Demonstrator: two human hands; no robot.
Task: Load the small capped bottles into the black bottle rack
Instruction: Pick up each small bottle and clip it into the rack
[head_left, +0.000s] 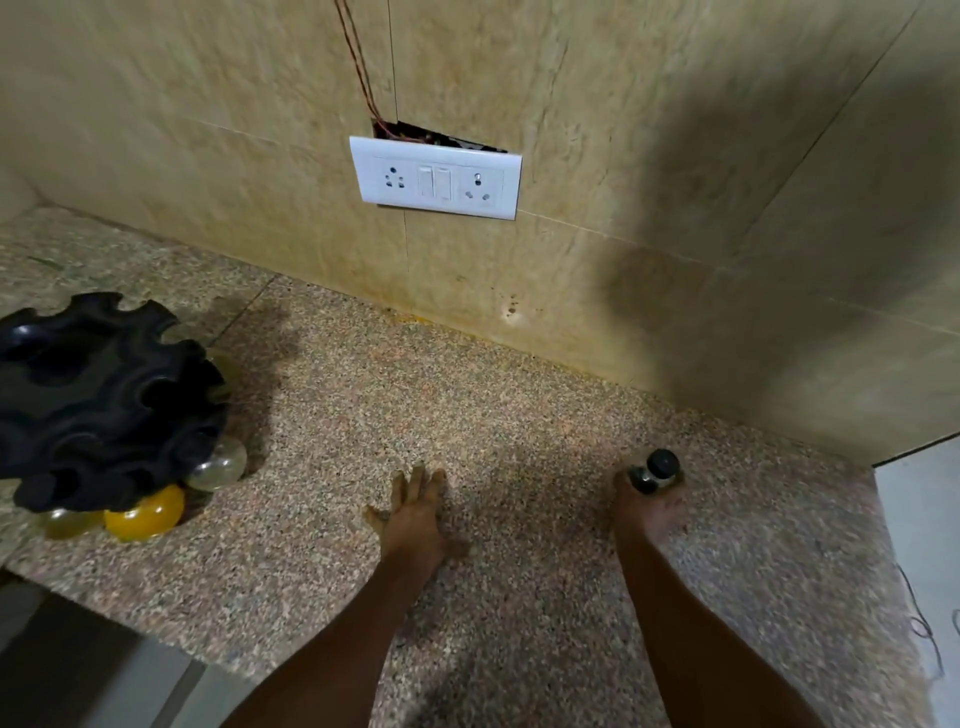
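The tabletop is showing off that speckled granite look, pinkish-brown with tiny dark and pale flecks all over, while the wall tiles behind are glowing a mottled beige-tan with faint veining and thin dark grout lines. The bottle rack is sitting there solid black, with one bottle under its edge shining bright orange-yellow, two others looking pale clear-yellowish and dull olive, and the bottle over at the right is wearing a black cap. The switch plate is looking plain white with reddish-brown wires running up from it.
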